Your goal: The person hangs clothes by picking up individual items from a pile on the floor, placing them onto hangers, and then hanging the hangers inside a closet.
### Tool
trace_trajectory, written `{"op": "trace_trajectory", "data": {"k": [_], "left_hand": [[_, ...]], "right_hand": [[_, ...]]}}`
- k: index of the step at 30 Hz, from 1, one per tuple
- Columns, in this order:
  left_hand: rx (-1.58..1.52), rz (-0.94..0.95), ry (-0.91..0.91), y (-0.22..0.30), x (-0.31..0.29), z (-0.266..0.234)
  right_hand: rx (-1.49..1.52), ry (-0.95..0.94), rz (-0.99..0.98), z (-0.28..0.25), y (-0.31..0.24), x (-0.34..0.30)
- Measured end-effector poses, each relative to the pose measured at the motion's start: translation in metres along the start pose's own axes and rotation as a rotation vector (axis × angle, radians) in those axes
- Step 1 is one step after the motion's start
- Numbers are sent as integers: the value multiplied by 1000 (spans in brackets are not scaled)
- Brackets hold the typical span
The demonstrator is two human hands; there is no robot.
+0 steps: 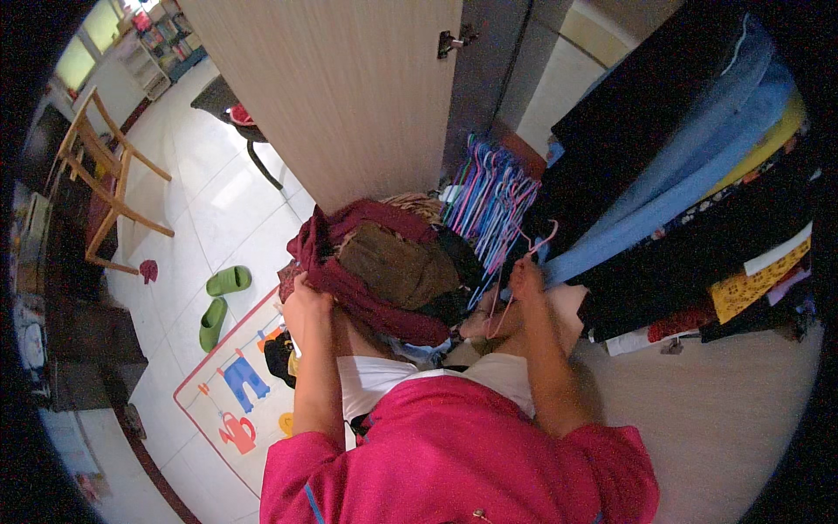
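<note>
My right hand is closed round a pink hanger, whose hook sticks up above the fingers and whose frame hangs down by my right knee. To the left, my left hand grips the edge of a dark red patterned cloth beside the clothes pile. Just in front of my lap, a maroon garment curls round a brown folded garment in a wicker basket. A row of blue, pink and purple hangers stands right of the basket.
Hanging clothes fill the wardrobe at right. A wooden wardrobe door stands ahead. Green slippers and a printed mat lie on the tiled floor at left, with a wooden chair farther off.
</note>
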State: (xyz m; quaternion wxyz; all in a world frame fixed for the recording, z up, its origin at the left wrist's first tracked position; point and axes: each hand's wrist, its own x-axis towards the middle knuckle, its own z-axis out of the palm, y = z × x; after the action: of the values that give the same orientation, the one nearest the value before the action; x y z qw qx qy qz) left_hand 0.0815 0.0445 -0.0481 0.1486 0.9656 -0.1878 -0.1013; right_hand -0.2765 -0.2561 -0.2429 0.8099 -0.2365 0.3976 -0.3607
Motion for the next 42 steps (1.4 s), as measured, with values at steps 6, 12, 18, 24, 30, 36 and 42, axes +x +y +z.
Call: {"op": "trace_trajectory", "data": {"k": [6,12,18,24,30,36,42], "left_hand": [[-1121,-13,-156,19,0,-7],[-2302,179,-601,41,-1,-37],[-2121,500,-506,46,-35,-58],[-1532,-39,-635,118,-106,-79],[-507,989,-1315,123,-125,12],[-762,384,-1529,69,-105,54],[-1545,42,-1017,79,-94,28]], "right_hand": [[-323,198,-21,56,3,-54],[-99,132,42,87,-24,-90],[-183,29,-162,154,-55,-138],[-842,-145,-78,162,-38,-130],[-613,-576,170,193,8,-136],[-303,-568,129,269,-57,-181],[-241,-682,-21,284,-79,-208]]}}
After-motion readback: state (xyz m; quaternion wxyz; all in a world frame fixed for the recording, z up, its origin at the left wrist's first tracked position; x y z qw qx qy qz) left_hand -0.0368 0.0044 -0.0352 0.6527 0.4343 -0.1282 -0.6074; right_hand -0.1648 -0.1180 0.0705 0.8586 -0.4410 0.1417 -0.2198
